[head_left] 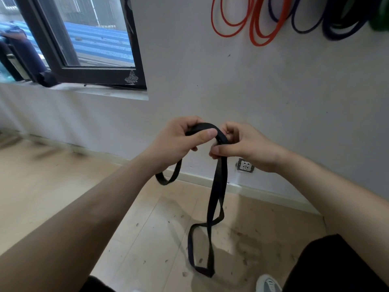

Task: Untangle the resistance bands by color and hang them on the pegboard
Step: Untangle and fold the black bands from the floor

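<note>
The left hand (179, 140) sits just left of the right hand (248, 146), a band (219, 190) draped between them, dangling above the floor (63, 186). On the wall (210, 81) behind: window (101, 76) upper left, other bands (260, 43) upper right (pegs seemingly cropped).

Pretty plain getup here. Two bare forearms come in from the bottom corners: the left forearm (94, 207) from the lower left, the right forearm (336, 186) from the right edge. The left hand (176, 142) and right hand (248, 147) are bare too, thumbnails cut short. Black clothing (336, 266) covers the leg in the lower right corner, and another black bit (96, 285) pokes in at the bottom edge, left of centre. One grey-and-white sneaker (268, 283) shows at the bottom right.
</note>
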